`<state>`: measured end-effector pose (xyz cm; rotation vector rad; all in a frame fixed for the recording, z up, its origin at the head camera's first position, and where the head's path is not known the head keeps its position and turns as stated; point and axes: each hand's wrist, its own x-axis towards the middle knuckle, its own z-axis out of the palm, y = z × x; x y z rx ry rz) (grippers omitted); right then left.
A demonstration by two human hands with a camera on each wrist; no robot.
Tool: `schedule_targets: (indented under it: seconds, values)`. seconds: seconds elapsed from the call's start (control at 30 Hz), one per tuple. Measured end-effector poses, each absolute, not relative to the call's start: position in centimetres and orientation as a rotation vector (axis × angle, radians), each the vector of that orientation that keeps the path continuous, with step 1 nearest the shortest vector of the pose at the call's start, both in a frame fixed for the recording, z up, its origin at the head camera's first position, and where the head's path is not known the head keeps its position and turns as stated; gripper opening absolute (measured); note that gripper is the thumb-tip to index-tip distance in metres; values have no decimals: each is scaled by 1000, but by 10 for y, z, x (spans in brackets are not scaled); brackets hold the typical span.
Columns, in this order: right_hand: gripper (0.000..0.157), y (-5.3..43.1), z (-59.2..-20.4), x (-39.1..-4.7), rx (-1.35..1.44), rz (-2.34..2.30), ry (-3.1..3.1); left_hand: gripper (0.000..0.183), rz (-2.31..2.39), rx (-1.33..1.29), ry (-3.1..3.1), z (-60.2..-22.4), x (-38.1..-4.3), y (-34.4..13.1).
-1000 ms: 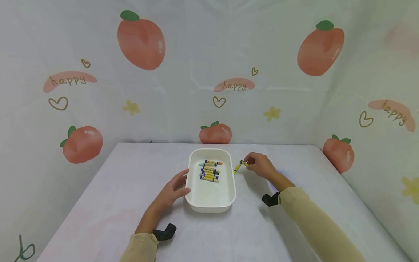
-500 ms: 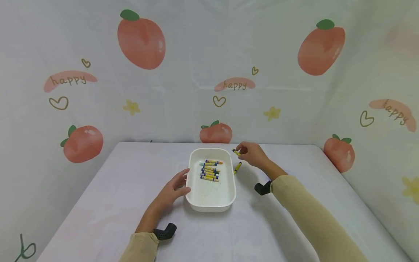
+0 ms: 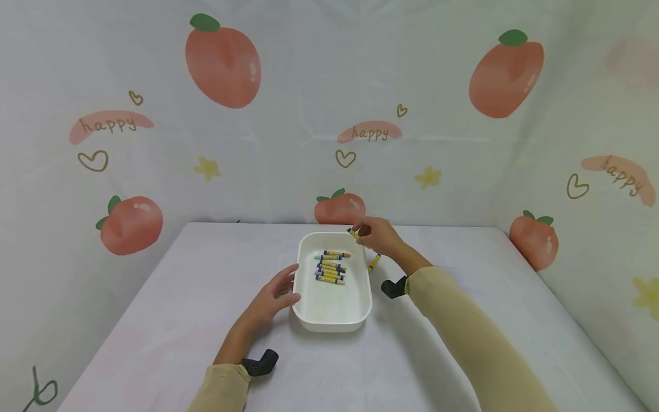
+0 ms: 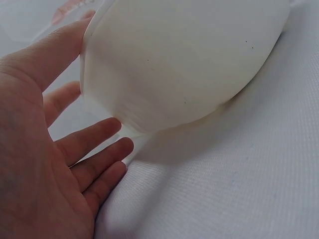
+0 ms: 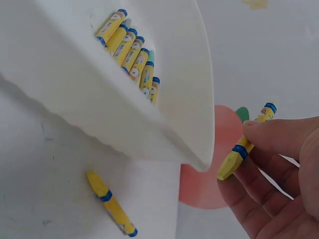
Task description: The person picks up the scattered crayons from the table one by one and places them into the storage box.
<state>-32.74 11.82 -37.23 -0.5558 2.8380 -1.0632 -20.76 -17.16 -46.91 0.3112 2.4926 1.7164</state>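
My right hand [image 3: 380, 234] pinches a yellow crayon [image 5: 248, 140] with blue bands between thumb and fingers, above the far right corner of a white tray [image 3: 332, 312]. In the right wrist view the held crayon is tilted, beyond the tray's rim. My left hand [image 3: 270, 294] rests its spread fingers and thumb against the tray's left side; the left wrist view shows the fingertips [image 4: 112, 125] right at the tray wall. Inside the tray lies a row of several crayons [image 3: 330, 273] in yellow and blue wrappers.
Another yellow crayon [image 5: 112, 204] lies on the table just outside the tray's right side. The white-covered table [image 3: 206, 274] meets a white backdrop [image 3: 288, 86] printed with peaches at its far edge. Dark wrist cameras [image 3: 261, 364] sit on both wrists.
My right hand has lifted a crayon from beside the tray and carried it left and away from me, to the tray's far right corner. The left hand and tray have stayed put.
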Motion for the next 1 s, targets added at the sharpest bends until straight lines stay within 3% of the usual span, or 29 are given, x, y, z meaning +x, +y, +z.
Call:
schedule_targets:
  seconds: [1.0]
  values:
    - [19,65,-390,-314,-798,-709,2537,67,1741,390,2442,-467,-208,-175]
